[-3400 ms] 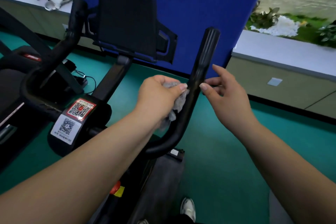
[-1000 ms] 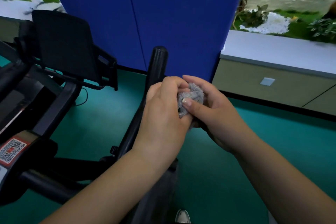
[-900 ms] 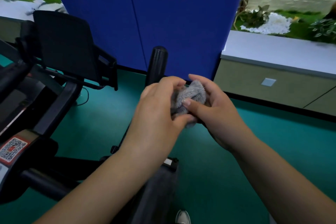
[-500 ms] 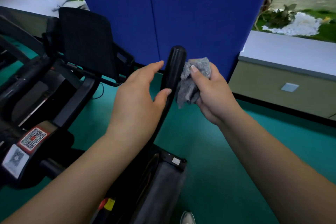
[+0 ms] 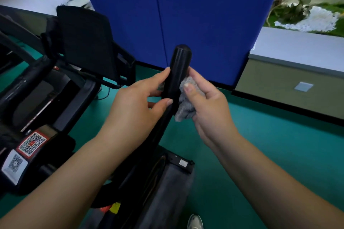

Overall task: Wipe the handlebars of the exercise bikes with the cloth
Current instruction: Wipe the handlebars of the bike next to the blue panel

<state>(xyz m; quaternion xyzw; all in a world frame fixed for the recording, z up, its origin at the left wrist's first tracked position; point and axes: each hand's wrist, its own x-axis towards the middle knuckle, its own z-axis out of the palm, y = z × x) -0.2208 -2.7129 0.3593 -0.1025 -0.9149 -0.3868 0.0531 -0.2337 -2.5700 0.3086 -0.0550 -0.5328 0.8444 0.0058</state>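
The right handlebar (image 5: pixel 180 59) of the exercise bike is a black tube that rises toward me in the middle of the view. My left hand (image 5: pixel 134 107) grips it from the left, thumb in front and fingers behind. My right hand (image 5: pixel 210 111) holds a bunched grey cloth (image 5: pixel 186 110) and presses it against the bar's right side, just below the rounded tip. A bit of the cloth shows on the left of the bar, behind my left fingers.
The bike's black console holder (image 5: pixel 83 42) and left frame stand at the left, with QR-code labels (image 5: pixel 30 143) below. A blue partition (image 5: pixel 195 15) is close behind the bar. A grey ledge (image 5: pixel 297 50) runs at the right over green floor (image 5: pixel 270 145).
The cloth passed from my left hand to my right hand. My right hand brought it down against the bar, and my left hand closed on the bar from the left.
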